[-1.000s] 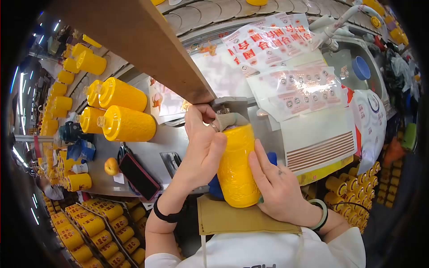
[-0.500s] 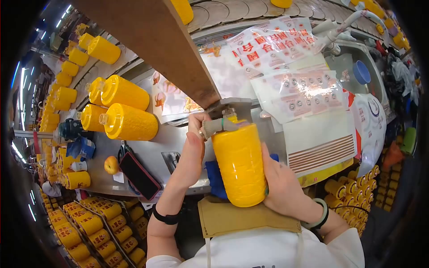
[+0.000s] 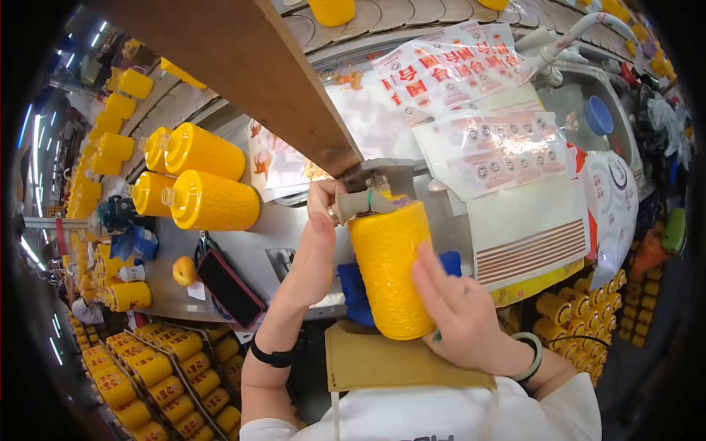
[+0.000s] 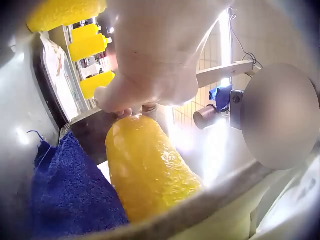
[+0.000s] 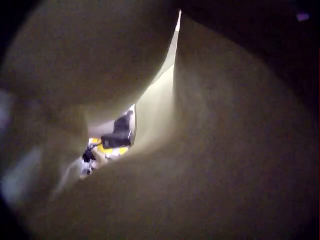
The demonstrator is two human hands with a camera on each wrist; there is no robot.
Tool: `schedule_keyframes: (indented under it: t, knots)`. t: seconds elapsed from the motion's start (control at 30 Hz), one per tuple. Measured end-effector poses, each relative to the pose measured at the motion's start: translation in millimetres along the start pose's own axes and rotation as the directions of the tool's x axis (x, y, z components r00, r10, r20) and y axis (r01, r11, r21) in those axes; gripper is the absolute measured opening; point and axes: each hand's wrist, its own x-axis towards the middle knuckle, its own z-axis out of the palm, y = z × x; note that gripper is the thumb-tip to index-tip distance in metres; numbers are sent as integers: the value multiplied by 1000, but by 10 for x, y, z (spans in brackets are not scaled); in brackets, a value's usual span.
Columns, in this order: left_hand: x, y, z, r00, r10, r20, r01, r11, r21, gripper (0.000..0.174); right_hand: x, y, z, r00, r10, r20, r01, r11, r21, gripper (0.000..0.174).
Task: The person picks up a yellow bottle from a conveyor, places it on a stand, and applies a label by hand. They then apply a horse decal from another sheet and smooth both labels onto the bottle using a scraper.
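In the head view a yellow textured bottle slants in front of the person, its base by the apron. My left hand grips a greyish, fabric-like short tube with a green band, which lies across the bottle's shoulder. What it is exactly I cannot tell. My right hand has straight fingers laid against the bottle's right side; its thumb is hidden. The left wrist view shows the left hand over the bottle's top. Mostly blurred, dark surfaces fill the right wrist view.
A blue cloth lies under the bottle at the bench edge. A brown beam slants above the bench. Several yellow bottles, a phone and an apple stand or lie left. Printed sheets and a sink are right.
The bottle's upper end has shifted right since one second ago. The left hand has drawn slightly left with the tube. The right fingers left the bottle's face, then came back onto it.
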Motion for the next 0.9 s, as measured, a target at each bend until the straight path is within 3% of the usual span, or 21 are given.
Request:
schedule_keyframes:
  t: [0.07,0.2,0.27,0.3,0.37,0.4,0.43,0.5,0.53,0.57,0.63,0.67,0.73,0.83,0.9]
  knots:
    - [6,16,27,997,74,-27,-74,997,15,74,-20,121,216,958,239,-159,-234,971,48,76]
    - [36,72,97,996,87,-18,-88,994,-65,72,4,27,4,980,196,-19,-196,981,0,77]
    - [42,-6,53,996,87,32,-84,993,-85,71,29,-38,-100,1000,3,20,-2,1000,-27,80]
    - [41,-31,31,996,86,35,-83,993,-83,71,12,-21,-63,1000,5,17,-4,1000,-26,80]
    - [39,-59,2,990,134,33,-134,991,-2,69,-35,82,106,978,195,-76,-198,979,-40,75]
    - [35,-27,17,990,137,32,-137,991,-1,69,-14,126,202,956,272,-111,-258,958,129,69]
    - [37,28,48,992,129,11,-129,992,-2,69,-16,124,187,957,268,-112,-254,959,126,69]
    - [36,55,60,993,115,-8,-115,993,-3,68,-9,47,67,984,144,-101,-150,987,-56,69]
    - [44,52,49,997,73,11,-73,997,5,77,31,4,-106,998,61,-22,-62,994,-90,69]
    - [48,49,43,999,33,28,-33,999,14,86,18,-1,-97,998,63,-21,-64,994,-88,69]
    - [43,-9,31,996,85,20,-86,996,31,78,4,-17,-53,997,12,-71,-10,1000,30,65]
    - [48,-25,27,990,143,8,-143,989,46,71,2,17,6,997,10,-74,-8,1000,27,65]
    - [51,-10,34,988,154,4,-154,986,58,71,-3,99,142,959,257,-119,-250,966,67,63]
    - [44,25,103,984,175,-34,-173,983,61,66,-10,1,35,987,137,-81,-144,985,-92,68]
    - [56,175,165,978,198,-69,-195,980,51,61,-26,-10,-2,993,110,-44,-114,989,-95,71]
